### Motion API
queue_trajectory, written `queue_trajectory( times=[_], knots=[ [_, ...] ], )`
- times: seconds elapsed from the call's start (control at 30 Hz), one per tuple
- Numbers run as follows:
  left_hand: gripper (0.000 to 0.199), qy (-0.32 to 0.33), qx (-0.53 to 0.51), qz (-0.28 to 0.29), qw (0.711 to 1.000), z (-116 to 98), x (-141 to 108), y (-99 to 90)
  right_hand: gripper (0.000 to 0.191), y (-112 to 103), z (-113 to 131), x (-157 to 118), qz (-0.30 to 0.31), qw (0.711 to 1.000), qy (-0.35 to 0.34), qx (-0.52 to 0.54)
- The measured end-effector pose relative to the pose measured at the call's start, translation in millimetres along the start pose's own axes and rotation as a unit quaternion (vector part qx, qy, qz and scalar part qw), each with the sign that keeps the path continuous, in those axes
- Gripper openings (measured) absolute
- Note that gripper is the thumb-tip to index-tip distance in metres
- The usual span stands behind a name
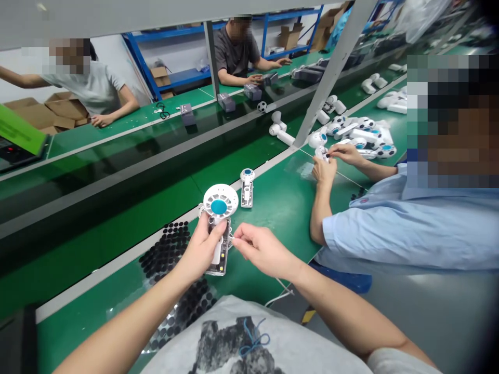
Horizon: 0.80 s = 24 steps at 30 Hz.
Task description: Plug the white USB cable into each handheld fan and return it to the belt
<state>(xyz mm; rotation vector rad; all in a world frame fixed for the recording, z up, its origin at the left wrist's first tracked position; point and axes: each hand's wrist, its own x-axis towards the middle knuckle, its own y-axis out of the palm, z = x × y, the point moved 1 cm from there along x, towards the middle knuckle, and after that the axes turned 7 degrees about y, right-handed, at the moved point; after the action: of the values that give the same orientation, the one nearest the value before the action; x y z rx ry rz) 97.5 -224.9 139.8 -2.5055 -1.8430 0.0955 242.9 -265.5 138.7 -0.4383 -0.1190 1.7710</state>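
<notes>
White round-headed device (221, 250) with blue centre (219, 208) fills the left fingers (217, 234); right fingers (246, 231) pinch a cord (232, 237)

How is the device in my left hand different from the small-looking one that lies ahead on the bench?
The held device is gripped by your left hand; the lying device rests on the bench, untouched.
The held device looks bigger, probably because it is nearer the camera, than the lying device.
Your fingers partly cover the held device; none cover the lying device.
Both have white round heads with blue centres.
</notes>
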Motion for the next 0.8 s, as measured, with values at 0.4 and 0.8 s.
queue_trajectory(
  times=[0.4,0.8],
  knots=[
    [0.050,-0.051,-0.016,0.009,0.999,12.8,-9.1,7.0,0.015,5.6,-12.5,-0.1,0.015,1.000,-0.007,-0.022],
    [0.048,-0.154,-0.057,0.015,0.986,26.5,14.0,13.5,0.016,-7.6,-30.2,16.3,0.090,0.980,0.119,0.135]
  ],
)
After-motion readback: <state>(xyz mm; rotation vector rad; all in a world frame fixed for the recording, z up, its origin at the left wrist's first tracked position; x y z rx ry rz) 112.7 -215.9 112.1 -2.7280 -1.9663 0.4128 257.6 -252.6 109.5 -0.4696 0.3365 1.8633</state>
